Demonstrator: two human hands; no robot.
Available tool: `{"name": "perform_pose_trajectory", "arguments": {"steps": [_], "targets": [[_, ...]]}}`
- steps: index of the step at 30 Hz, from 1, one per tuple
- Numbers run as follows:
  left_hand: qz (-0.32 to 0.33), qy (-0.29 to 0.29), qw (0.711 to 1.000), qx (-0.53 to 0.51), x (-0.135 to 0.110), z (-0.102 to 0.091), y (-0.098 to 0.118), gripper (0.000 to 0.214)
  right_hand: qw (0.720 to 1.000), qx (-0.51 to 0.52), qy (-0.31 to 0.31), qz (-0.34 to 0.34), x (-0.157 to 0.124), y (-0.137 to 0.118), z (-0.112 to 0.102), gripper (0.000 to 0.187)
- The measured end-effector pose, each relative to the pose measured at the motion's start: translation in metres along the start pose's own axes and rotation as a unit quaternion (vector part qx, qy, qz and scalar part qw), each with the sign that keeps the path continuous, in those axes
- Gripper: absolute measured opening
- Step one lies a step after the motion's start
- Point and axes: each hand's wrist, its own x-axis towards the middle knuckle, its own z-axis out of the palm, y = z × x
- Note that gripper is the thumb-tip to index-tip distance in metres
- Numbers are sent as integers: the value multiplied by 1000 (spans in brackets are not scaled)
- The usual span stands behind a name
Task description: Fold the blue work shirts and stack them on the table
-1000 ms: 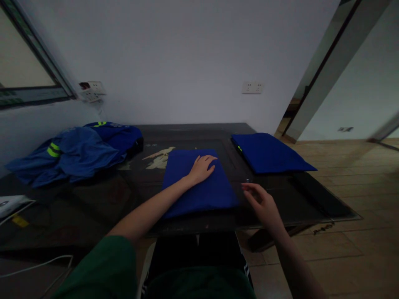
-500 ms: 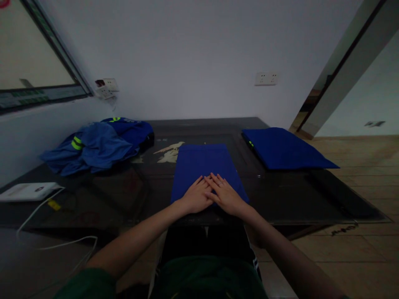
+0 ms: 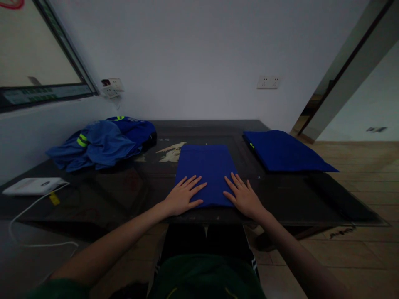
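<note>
A blue cloth garment (image 3: 205, 162), folded into a flat rectangle, lies on the dark table (image 3: 156, 187) in front of me. My left hand (image 3: 183, 195) rests on its near left edge, palm down with the fingers spread. At the near right edge my right hand (image 3: 245, 195) also lies flat, fingers apart, with a ring on one finger. Neither hand grips the cloth. Which kind of garment it is cannot be told from its folded shape.
Crumpled blue clothes (image 3: 106, 143) with yellow-green stripes lie at the left. Another folded blue garment (image 3: 283, 151) is at the right, overhanging a black flat item (image 3: 339, 195). A white device (image 3: 33, 186) with a white cable (image 3: 34, 207) sits at the far left.
My hands, which overlapped in the middle of the folded cloth, have moved apart to its left and right edges. The view has shifted slightly. The cloth keeps its shape.
</note>
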Motion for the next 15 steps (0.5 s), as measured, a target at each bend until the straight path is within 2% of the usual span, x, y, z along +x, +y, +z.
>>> {"name": "perform_pose_trajectory", "arguments": {"steps": [3, 6, 9, 12, 15], "targets": [[-2, 4, 1000, 0, -13, 1, -9, 68, 1000, -14, 0, 2, -2, -2, -4, 63], [-7, -3, 1000, -5, -21, 1, -14, 71, 999, -26, 21, -8, 0, -15, -12, 64], [-7, -9, 1000, -13, -22, 2, -16, 72, 996, 20, 35, -79, 7, -41, -19, 65], [-3, -3, 1000, -21, -21, 3, -16, 71, 984, 71, 10, -165, 15, -66, -19, 67], [0, 2, 1000, -26, -21, 5, -17, 71, 982, 67, -12, -177, 20, -77, -11, 69]]}}
